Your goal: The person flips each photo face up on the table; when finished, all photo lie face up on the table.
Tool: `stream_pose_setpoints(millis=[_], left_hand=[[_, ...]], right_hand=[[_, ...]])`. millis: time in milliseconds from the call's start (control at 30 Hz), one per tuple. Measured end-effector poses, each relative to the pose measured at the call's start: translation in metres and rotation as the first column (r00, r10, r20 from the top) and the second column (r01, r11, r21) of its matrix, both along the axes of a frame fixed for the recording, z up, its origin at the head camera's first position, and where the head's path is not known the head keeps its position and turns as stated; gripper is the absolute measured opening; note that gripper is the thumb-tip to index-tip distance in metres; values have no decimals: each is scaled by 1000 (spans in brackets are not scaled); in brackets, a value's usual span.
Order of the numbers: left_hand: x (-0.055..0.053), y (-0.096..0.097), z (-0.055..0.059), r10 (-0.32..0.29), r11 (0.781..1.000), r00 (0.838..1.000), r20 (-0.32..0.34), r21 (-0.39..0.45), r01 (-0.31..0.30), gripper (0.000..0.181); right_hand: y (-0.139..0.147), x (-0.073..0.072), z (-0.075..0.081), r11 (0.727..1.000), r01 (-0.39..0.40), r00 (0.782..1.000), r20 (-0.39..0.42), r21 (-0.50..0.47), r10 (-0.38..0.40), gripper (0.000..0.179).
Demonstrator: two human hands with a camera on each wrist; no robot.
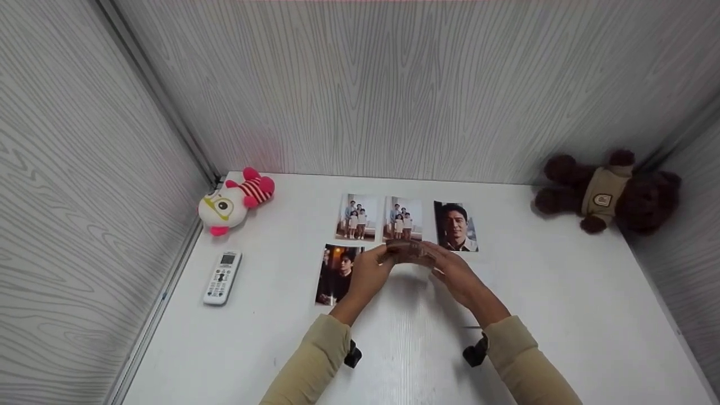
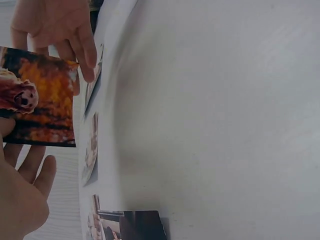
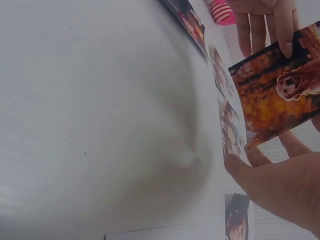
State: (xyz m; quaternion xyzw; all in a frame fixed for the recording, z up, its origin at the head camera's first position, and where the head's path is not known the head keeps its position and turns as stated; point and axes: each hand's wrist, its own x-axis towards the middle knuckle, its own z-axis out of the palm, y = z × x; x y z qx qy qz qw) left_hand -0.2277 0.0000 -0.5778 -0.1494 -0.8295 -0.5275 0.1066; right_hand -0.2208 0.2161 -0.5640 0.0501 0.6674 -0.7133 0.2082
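A glossy photo (image 1: 406,247) is held up over the table between both hands. Its picture, a reddish-brown dog before orange autumn leaves, shows in the left wrist view (image 2: 50,100) and the right wrist view (image 3: 265,100). My left hand (image 1: 371,274) pinches one side, thumb on the front and fingers behind. At the opposite side my right hand (image 1: 458,275) holds the photo, its fingers partly hidden behind it. Just beyond lie two family photos (image 1: 358,217) and a portrait of a man (image 1: 457,226). A dark photo of a seated person (image 1: 333,275) is partly covered by my left hand.
At the left are a white remote control (image 1: 223,278) and a pink and white plush toy (image 1: 230,205). A brown teddy bear (image 1: 607,194) lies at the back right. A white sheet's edge (image 3: 150,233) shows low in the right wrist view. Panels enclose the white table (image 1: 562,298).
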Motion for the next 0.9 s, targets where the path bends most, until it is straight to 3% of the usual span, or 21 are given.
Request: stream_pose_setpoints(millis=[67,133,267,333,467,500,633,733,900], left_hand=[[0,0,1,-11,998,993,116,64,4,16],[0,0,3,-50,988,969,243,156,12,21],[-1,0,5,-143,942,881,452,336,-19,44],[-2,0,7,-169,917,839,517,394,-58,56],[-4,0,7,-186,884,796,576,452,-120,65],[-4,0,6,-186,885,795,578,451,-121,65],[-3,0,4,-197,887,761,618,444,-131,65],[0,0,1,-218,880,728,650,453,-141,64],[4,3,-5,-249,881,709,659,459,-117,54]], right_hand=[[0,0,2,1000,2,1000,-13,7,-2,49],[-1,1,3,1000,16,1000,-18,-21,-16,49],[-1,2,6,993,40,999,-24,-113,-43,50],[-1,1,7,989,46,998,-27,-141,-51,49],[-2,0,6,988,70,997,-4,-134,-71,43],[-2,0,5,989,80,997,6,-127,-80,42],[-1,-1,3,983,129,991,54,-131,-123,38],[-2,-2,1,979,141,989,70,-145,-132,39],[0,-3,-2,983,128,990,81,-130,-119,45]])
